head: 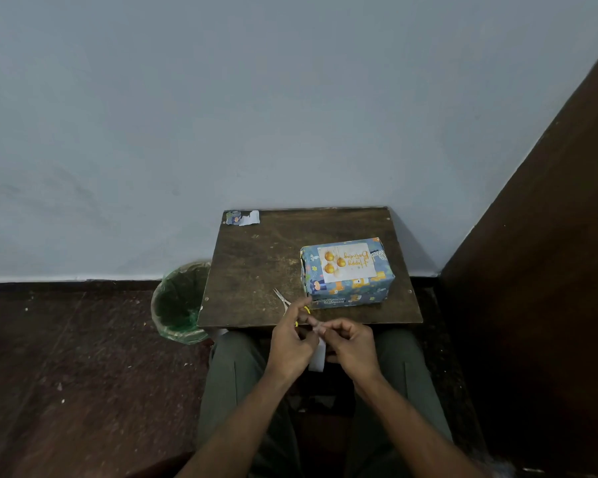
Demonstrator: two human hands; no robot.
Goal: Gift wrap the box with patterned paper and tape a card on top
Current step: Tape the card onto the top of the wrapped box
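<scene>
The box point(351, 291), wrapped in blue patterned paper, stands on the right half of the small brown table point(256, 263). A white birthday card point(346, 264) with gold baubles lies on its top. Small scissors point(281, 298) lie on the table just left of the box, their yellow handles partly hidden behind my fingers. My left hand point(292, 346) and my right hand point(351, 346) meet over my lap at the table's front edge, fingers curled, pinching a white strip point(317, 360) that hangs down between them. Whether it is tape or paper I cannot tell.
A torn scrap of the patterned paper point(242, 218) lies at the table's far left corner. A bin with a green liner point(178, 303) stands on the floor left of the table. A dark wooden panel point(549, 270) rises at the right, a pale wall behind.
</scene>
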